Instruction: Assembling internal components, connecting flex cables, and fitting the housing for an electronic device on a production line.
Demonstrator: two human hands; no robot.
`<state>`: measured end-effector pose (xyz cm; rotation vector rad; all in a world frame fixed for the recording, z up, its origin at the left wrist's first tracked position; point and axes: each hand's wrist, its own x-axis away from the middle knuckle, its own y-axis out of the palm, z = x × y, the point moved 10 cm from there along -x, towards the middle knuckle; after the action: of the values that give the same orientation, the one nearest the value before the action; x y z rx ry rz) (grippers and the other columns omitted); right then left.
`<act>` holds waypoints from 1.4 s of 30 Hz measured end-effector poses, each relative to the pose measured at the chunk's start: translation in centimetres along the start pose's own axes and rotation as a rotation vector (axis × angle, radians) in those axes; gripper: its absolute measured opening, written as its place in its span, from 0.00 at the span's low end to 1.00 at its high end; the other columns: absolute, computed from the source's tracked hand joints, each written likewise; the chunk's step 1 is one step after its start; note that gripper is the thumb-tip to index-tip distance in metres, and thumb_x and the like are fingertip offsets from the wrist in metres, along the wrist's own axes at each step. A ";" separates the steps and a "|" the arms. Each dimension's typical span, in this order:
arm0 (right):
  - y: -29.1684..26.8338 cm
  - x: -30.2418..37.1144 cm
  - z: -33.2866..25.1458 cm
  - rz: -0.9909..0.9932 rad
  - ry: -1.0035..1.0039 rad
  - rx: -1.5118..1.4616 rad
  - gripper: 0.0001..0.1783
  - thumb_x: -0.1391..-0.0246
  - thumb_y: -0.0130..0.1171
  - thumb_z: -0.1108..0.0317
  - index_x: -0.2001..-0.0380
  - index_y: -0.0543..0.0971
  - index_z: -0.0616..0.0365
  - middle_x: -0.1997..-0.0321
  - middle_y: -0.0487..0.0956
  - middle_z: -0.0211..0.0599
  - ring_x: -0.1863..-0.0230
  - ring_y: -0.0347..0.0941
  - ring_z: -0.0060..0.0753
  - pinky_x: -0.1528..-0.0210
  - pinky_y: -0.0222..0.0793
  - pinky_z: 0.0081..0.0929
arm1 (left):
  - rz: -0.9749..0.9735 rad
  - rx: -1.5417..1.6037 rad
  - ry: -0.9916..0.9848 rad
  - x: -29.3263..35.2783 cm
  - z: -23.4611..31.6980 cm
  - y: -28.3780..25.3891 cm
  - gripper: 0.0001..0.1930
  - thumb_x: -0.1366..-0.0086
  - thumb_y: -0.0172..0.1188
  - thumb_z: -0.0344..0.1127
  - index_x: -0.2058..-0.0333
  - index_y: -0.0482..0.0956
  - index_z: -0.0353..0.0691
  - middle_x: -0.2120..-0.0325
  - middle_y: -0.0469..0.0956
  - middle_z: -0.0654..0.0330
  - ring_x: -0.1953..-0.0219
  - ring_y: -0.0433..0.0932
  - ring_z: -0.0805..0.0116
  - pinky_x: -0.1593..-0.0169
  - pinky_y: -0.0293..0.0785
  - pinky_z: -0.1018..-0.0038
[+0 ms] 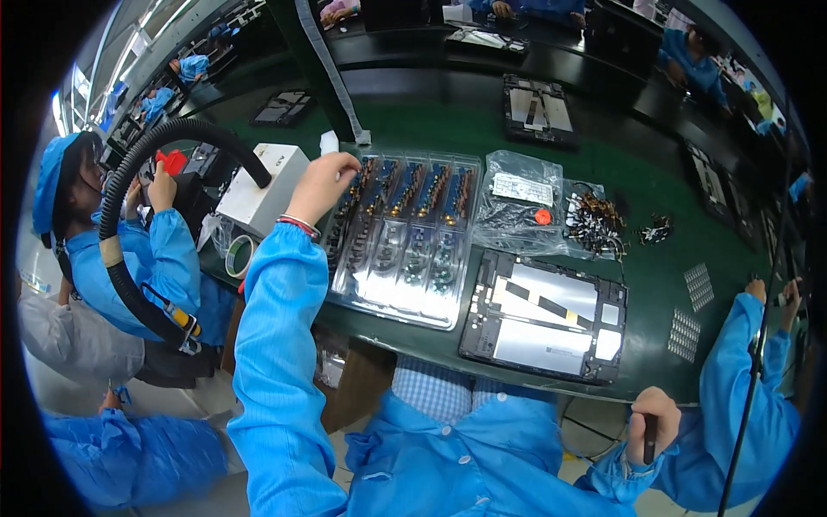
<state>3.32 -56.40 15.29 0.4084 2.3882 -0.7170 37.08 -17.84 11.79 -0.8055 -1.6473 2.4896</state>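
Observation:
My left hand (320,185) reaches over the far left corner of a clear plastic tray (396,312), fingertips pinched together at its edge. What they hold, if anything, is hidden. In the tray's compartments lie small blue and orange circuit parts (409,185) and darker small parts (356,246). Down at the lower right, off the table's near edge, my right hand (656,414) is closed around a dark stick-shaped tool (650,439). An opened tablet (551,314) with silver panels and black tape strips lies between the hands, close to the near edge.
Behind the tablet are a clear plastic bag (508,211) and a heap of small cables (594,220). A white box (263,185) with a black flexible hose (116,198) stands left. Co-workers in blue sit on both sides. Metal part sheets (685,336) lie right.

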 end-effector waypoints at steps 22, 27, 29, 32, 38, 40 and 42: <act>18.9 -1.8 0.0 -0.317 0.605 -0.902 0.11 0.45 0.49 0.71 0.60 0.75 0.63 0.66 0.70 0.33 0.72 0.63 0.17 0.70 0.58 0.13 | 0.329 1.596 -0.372 6.4 11.1 -3.5 0.09 0.38 0.52 0.32 0.61 0.73 0.34 0.72 0.73 0.66 0.71 0.70 0.84 0.73 0.64 0.89; 19.6 -4.2 -0.1 -0.029 0.527 -0.962 0.16 0.47 0.54 0.70 0.55 0.73 0.62 0.59 0.70 0.36 0.71 0.69 0.20 0.67 0.63 0.13 | 0.341 1.850 -0.423 12.0 17.6 1.1 0.04 0.40 0.53 0.26 0.66 0.72 0.37 0.70 0.75 0.61 0.69 0.76 0.74 0.74 0.70 0.85; 18.8 -4.3 0.2 0.018 0.487 -0.943 0.16 0.47 0.54 0.70 0.55 0.73 0.63 0.59 0.71 0.37 0.69 0.70 0.20 0.66 0.64 0.13 | 0.323 1.928 -0.460 14.0 18.5 3.4 0.04 0.41 0.54 0.25 0.66 0.72 0.36 0.69 0.76 0.59 0.69 0.76 0.73 0.74 0.71 0.84; 17.3 -4.1 0.8 0.072 0.477 -0.968 0.13 0.47 0.54 0.70 0.58 0.73 0.65 0.60 0.72 0.38 0.68 0.72 0.21 0.65 0.67 0.14 | 0.293 1.934 -0.537 15.7 19.7 5.2 0.05 0.42 0.54 0.24 0.65 0.72 0.36 0.70 0.76 0.59 0.69 0.77 0.73 0.73 0.72 0.84; 17.5 -3.4 1.8 -0.080 0.663 -0.980 0.09 0.45 0.52 0.69 0.68 0.73 0.66 0.68 0.76 0.35 0.68 0.72 0.18 0.68 0.68 0.14 | 0.674 1.205 -0.279 16.4 19.6 -1.5 0.12 0.47 0.59 0.24 0.62 0.72 0.34 0.68 0.76 0.58 0.70 0.75 0.68 0.65 0.72 0.73; 16.2 -3.4 2.0 -0.116 0.662 -0.795 0.08 0.48 0.54 0.71 0.68 0.75 0.66 0.72 0.77 0.34 0.70 0.73 0.18 0.70 0.69 0.15 | 0.474 0.567 0.282 16.0 23.6 -5.0 0.12 0.54 0.63 0.22 0.68 0.75 0.35 0.69 0.77 0.56 0.71 0.75 0.62 0.65 0.72 0.71; 15.3 -4.2 0.2 -0.237 0.455 -0.413 0.09 0.54 0.57 0.74 0.66 0.76 0.64 0.73 0.77 0.38 0.72 0.74 0.23 0.73 0.69 0.19 | 0.387 0.444 0.361 14.5 26.1 -6.1 0.10 0.55 0.63 0.23 0.70 0.77 0.36 0.71 0.77 0.56 0.72 0.75 0.62 0.67 0.72 0.74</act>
<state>13.40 -44.71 11.77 0.1188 2.9615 -0.2209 11.46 -32.60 19.14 -1.4977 -0.8435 2.5783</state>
